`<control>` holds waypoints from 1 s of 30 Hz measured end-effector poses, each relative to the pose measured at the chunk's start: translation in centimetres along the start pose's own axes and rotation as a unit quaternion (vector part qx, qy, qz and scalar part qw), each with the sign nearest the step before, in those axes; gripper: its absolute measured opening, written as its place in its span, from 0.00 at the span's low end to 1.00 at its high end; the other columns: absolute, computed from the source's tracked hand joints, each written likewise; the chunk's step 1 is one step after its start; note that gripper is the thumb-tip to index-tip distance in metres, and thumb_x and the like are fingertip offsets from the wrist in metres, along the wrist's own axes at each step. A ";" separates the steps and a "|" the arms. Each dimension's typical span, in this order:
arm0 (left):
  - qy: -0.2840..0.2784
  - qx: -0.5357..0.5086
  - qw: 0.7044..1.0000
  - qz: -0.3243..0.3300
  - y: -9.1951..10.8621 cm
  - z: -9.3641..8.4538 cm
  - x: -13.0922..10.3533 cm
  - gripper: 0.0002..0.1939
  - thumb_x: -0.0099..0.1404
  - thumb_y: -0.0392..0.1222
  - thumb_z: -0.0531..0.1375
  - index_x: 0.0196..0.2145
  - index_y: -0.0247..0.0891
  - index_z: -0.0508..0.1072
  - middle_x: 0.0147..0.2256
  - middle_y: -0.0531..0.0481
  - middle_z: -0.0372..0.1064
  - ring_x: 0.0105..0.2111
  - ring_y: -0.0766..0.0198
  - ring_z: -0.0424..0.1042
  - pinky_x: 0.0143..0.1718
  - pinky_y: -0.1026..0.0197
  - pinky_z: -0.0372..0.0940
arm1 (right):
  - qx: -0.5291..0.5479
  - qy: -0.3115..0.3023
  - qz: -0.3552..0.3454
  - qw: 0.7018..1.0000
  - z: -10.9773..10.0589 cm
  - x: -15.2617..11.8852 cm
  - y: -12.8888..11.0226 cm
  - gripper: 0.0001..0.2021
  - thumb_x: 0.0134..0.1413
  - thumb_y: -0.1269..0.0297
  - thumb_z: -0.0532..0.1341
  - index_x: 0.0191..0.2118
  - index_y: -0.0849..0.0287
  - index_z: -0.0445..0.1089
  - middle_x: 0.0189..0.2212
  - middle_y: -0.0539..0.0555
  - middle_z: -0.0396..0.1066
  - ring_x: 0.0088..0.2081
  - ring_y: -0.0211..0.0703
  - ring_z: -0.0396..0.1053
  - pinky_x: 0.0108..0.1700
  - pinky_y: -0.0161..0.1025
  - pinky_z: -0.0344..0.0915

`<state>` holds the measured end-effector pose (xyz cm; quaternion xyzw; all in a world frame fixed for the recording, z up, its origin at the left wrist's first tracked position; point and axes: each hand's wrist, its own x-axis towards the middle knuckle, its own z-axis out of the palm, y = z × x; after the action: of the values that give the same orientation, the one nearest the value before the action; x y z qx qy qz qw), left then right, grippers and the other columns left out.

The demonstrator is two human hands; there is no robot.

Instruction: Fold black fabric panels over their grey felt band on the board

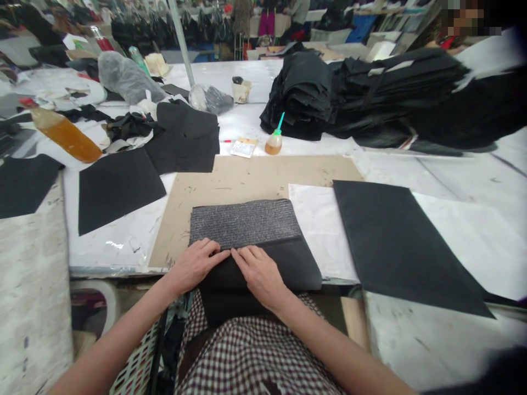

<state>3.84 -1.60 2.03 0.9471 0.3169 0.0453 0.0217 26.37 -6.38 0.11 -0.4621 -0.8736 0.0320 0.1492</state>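
A folded black fabric panel (284,269) lies in front of me and overhangs the table's near edge. Its far part is a ribbed, speckled grey strip (247,222). Along the line where grey meets black, my left hand (200,260) presses the edge with bent fingers, its thumb pointing right. Close beside it, my right hand (261,271) holds the same edge, its thumb tip almost meeting the left one. Both hands are closed on the fabric; what lies under the fingertips is hidden. Beneath the panel is a beige board (255,173).
Black sheets lie at left (119,186) and right (395,236). A glue bottle (274,142) with a green nozzle stands beyond the board. A large bottle of amber liquid (68,134) leans at left. Black fabric stacks (370,93) fill the back right. A metal pole (181,41) rises behind.
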 end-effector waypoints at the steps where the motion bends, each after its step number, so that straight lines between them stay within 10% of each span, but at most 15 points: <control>1: 0.003 -0.008 1.000 -0.004 -0.2 0.0 -0.1 0.18 0.74 0.39 0.51 0.59 0.43 0.65 0.42 0.46 0.68 0.41 0.59 0.64 0.43 0.57 0.62 | 0.001 -0.002 -0.001 1.000 0.1 -0.1 0.0 0.20 0.66 0.71 0.54 0.61 0.64 0.62 0.45 0.59 0.69 0.48 0.50 0.63 0.51 0.46 0.64; 10: 0.003 -0.081 0.996 -0.043 -2.1 -1.3 -1.7 0.11 0.74 0.44 0.53 0.46 0.40 0.73 0.36 0.49 0.70 0.40 0.60 0.66 0.41 0.59 0.63 | 0.004 -0.017 0.001 1.000 0.1 -0.1 0.1 0.22 0.65 0.73 0.53 0.63 0.62 0.60 0.46 0.59 0.69 0.48 0.50 0.62 0.51 0.47 0.64; 30: -0.008 0.011 0.999 -0.030 -2.0 -0.5 -5.3 0.22 0.72 0.35 0.52 0.61 0.44 0.65 0.44 0.44 0.67 0.42 0.55 0.64 0.44 0.52 0.62 | -0.010 0.017 -0.030 0.999 -0.2 2.1 -2.7 0.17 0.65 0.71 0.55 0.58 0.65 0.67 0.53 0.62 0.66 0.54 0.52 0.60 0.58 0.49 0.61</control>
<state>-1.59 -3.21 1.98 0.9377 0.3454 0.0338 0.0151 23.20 -6.20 1.30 -0.4379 -0.8846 0.0106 0.1600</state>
